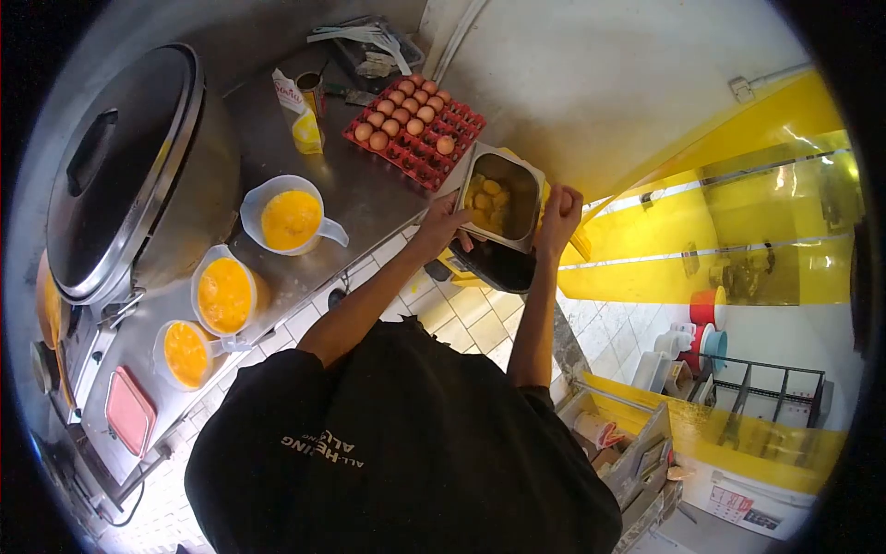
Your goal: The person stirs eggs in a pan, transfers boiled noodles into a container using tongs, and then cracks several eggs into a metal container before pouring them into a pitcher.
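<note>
A rectangular metal container (530, 189) holds cracked eggs with whole yolks (487, 201). My left hand (443, 224) grips its left rim. At its right side is my right hand (561, 210), fingers curled in; what they hold, if anything, is hidden. Below the container a black bin opening (498, 266) shows. Just left of the container, a red egg tray (427, 166) on the metal counter carries several brown eggs (399, 115), with empty cups toward its right and front.
Three jugs of beaten egg (293, 222) (224, 295) (187, 355) stand on the counter (355, 194). A large lidded pot (185, 175), a yellow-and-white carton (305, 125), a can (310, 90) and a pink tray (130, 412) are nearby. Shelving (637, 443) stands lower right.
</note>
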A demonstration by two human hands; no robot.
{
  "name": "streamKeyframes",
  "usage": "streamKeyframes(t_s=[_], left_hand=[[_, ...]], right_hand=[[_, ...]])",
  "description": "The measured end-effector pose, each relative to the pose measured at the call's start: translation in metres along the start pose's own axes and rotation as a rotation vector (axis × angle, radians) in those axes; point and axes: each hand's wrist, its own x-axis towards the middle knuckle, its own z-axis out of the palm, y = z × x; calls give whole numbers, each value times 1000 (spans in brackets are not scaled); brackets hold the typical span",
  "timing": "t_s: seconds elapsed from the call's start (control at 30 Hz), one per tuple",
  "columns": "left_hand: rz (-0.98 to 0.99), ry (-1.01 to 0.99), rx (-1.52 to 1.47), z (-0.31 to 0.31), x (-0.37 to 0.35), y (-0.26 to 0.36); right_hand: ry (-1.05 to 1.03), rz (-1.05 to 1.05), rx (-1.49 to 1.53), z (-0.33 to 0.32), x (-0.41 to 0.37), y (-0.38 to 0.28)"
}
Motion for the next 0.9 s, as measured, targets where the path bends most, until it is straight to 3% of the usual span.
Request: streamKeyframes(t_s=[0.1, 0.13, 0.2, 0.23, 0.4, 0.53, 0.73, 0.87, 0.9], left_hand=[[-6, -18, -27, -1, 12, -13], [11, -39, -58, -3, 17, -18], [5, -53, -46, -2, 22, -20], [4, -61, -34, -2, 24, -22], [9, -60, -41, 4, 24, -28], [-13, -44, -40, 9, 21, -21], [25, -106, -40, 0, 20, -26], [4, -78, -37, 1, 19, -26], [5, -88, -51, 1, 19, -25]], right_hand=[[-522, -242, -136, 0, 9, -38], [-517, -238, -141, 4, 13, -31], [-742, -570, -401, 15, 22, -17], [-830, -399, -412, 20, 24, -13], [-808, -466, -577, 25, 20, -20], [-738, -516, -739, 21, 22, -69], [-575, -801, -655, -7, 47, -150], [-548, -766, -692, -21, 42, -177], [-550, -736, -566, -20, 38, -166]])
